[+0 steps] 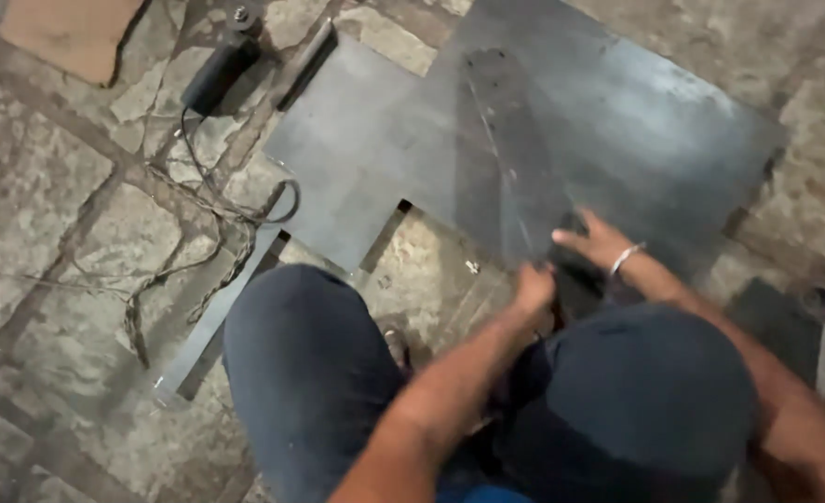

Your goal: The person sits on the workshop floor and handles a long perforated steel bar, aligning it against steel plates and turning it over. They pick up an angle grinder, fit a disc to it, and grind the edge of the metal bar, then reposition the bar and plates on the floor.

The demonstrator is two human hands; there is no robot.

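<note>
Where steel sheet (561, 130) lies, both hands (566, 265) low.

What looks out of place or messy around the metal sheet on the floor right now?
The power tool lies loose on the stone floor left of the metal sheet, its cord trailing in a tangled snarl toward the knee. Both hands, left and right, sit at the sheet's near edge.

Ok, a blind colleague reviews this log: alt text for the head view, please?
A crouching person's left hand and right hand press a long dark metal strip onto a large steel sheet lying on a stone floor. A black power tool with its tangled cord lies upper left.
</note>
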